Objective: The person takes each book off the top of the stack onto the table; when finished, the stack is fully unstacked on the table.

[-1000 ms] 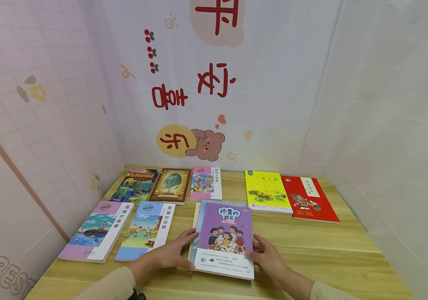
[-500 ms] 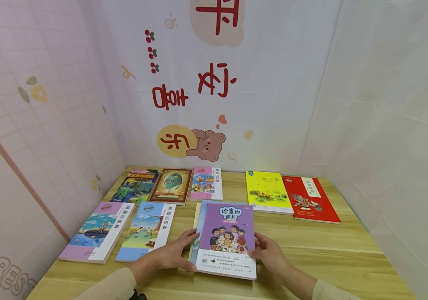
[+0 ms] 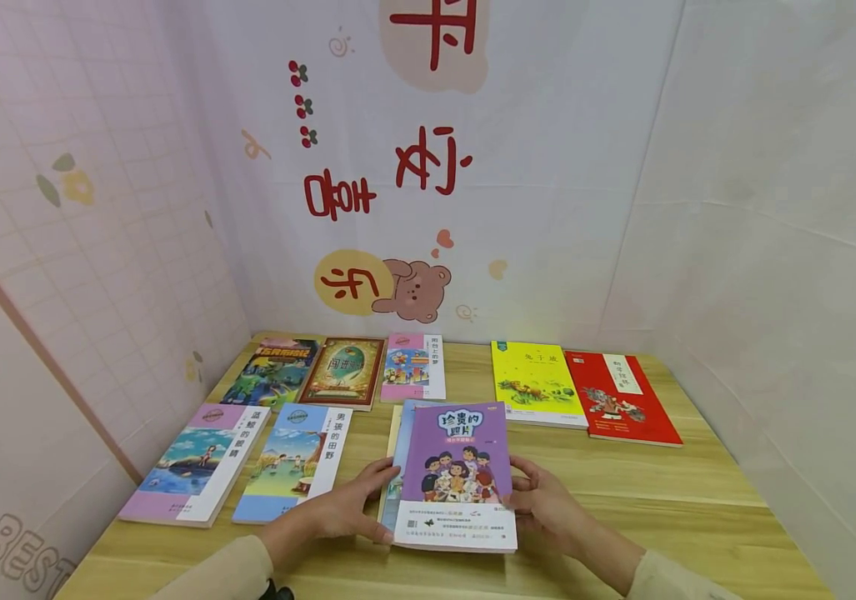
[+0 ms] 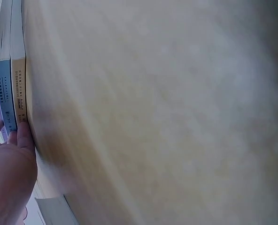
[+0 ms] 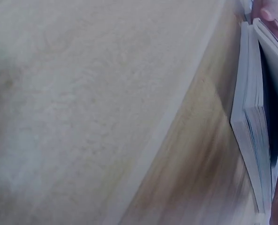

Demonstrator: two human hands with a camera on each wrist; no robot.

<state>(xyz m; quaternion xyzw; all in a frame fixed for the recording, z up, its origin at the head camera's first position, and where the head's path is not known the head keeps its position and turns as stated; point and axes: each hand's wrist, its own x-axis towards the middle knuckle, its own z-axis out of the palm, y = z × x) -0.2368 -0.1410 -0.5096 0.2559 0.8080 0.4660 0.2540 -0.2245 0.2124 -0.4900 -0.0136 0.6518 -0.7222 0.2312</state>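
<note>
A purple book (image 3: 458, 467) with cartoon children on its cover tops a small stack in the middle of the table. Beneath it, shifted left, show a light blue book (image 4: 6, 93) and an orange-cream book (image 4: 19, 89). My left hand (image 3: 348, 508) rests along the stack's left side, thumb and fingers spread, fingertips against the spines. With my right hand (image 3: 548, 508) I pinch the purple book's right edge, thumb over the cover. In the right wrist view the purple book tilts up, a dark gap between it and the lower books' pages (image 5: 251, 112).
To the left lie a pink-and-white book (image 3: 191, 462) and a blue-and-white book (image 3: 292, 462). Along the back are a dark green book (image 3: 272, 371), a brown-framed book (image 3: 341, 371), another pink-and-white book (image 3: 412, 367), a yellow book (image 3: 536, 383) and a red book (image 3: 626, 400). Printed cloth walls (image 3: 548, 208) enclose the table.
The purple book's right side has moved slightly to the right and up with my right hand. My left hand and the other books stay where they are.
</note>
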